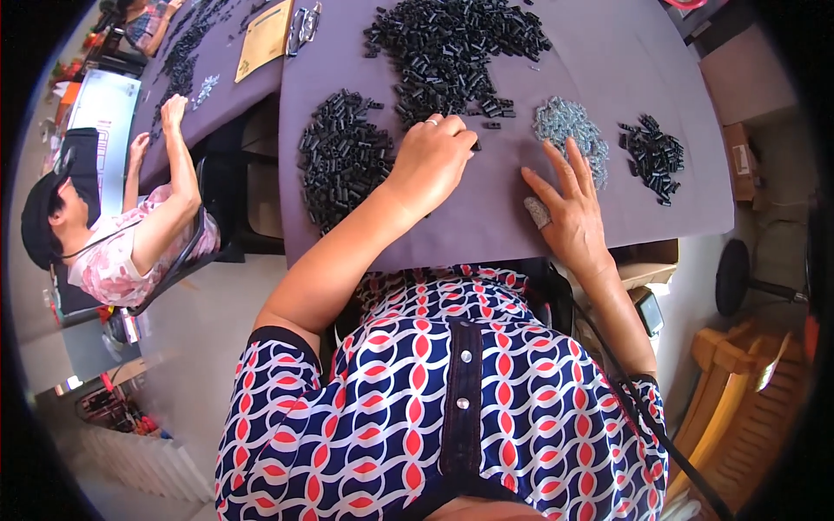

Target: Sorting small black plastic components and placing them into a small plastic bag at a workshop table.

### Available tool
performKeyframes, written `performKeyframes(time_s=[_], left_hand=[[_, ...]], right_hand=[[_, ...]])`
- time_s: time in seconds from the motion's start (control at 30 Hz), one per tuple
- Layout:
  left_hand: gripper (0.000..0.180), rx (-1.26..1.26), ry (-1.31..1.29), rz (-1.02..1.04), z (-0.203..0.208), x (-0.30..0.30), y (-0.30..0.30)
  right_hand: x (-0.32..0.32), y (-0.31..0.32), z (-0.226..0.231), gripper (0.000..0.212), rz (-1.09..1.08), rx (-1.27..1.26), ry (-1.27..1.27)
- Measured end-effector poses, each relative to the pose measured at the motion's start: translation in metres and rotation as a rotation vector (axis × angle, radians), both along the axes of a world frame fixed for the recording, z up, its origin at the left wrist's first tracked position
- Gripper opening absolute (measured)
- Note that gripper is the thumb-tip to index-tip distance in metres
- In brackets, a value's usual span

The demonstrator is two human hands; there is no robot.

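Observation:
My left hand (437, 161), with a ring on one finger, is curled at the near edge of a big heap of small black plastic pieces (460, 43). The end of one black piece (475, 146) shows by its fingertips; the palm side is hidden. My right hand (573, 213) has its fingers spread, their tips at a pile of small silvery metal pieces, likely screws (569, 122). A grey wrap (537, 212) covers its thumb. Left of my left hand lies another pile of black pieces (339, 156). A smaller black pile (651, 156) lies right of the silvery one.
The purple-grey table cover (678, 78) curves round in front of me. At a neighbouring table on the left sits a person in a dark cap (130, 217), beside more black pieces (178, 69) and a yellow envelope (263, 39). A wooden chair (738, 399) stands at lower right.

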State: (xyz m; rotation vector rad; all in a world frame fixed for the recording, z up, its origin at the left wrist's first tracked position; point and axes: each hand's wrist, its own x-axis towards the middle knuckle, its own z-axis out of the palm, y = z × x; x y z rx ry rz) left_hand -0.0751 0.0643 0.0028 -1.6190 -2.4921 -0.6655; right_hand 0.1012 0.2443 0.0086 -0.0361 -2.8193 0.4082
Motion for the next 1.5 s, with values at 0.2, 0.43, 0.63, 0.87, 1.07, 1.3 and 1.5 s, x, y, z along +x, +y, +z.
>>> performKeyframes(time_s=[0.2,0.43,0.63,0.87,1.07,1.3,1.5], left_hand=[[0.019,0.161,-0.031,-0.037,0.003,0.002,-0.003],[0.008,0.094,0.041,-0.085,-0.010,-0.005,0.001],[0.010,0.113,-0.146,0.012,0.008,0.012,-0.012],[0.019,0.395,-1.370,0.069,0.018,0.029,-0.023],[0.016,0.324,-1.484,0.077,0.020,0.037,-0.031],[0.012,0.514,-1.626,0.189,0.011,0.044,-0.034],[0.012,0.709,-2.040,0.265,0.002,0.058,-0.025]], right_hand=[[0.007,0.006,0.004,0.047,-0.027,-0.070,0.028],[0.011,0.002,0.006,0.053,0.026,-0.127,0.012],[0.004,0.004,0.003,0.044,-0.059,-0.142,0.012],[-0.009,0.002,0.003,0.029,-0.055,-0.183,0.023],[-0.016,-0.001,0.009,0.025,-0.021,-0.091,-0.007],[-0.015,-0.014,0.032,0.026,0.039,-0.273,0.081],[-0.022,-0.039,0.026,0.021,0.019,-0.914,-0.083]])
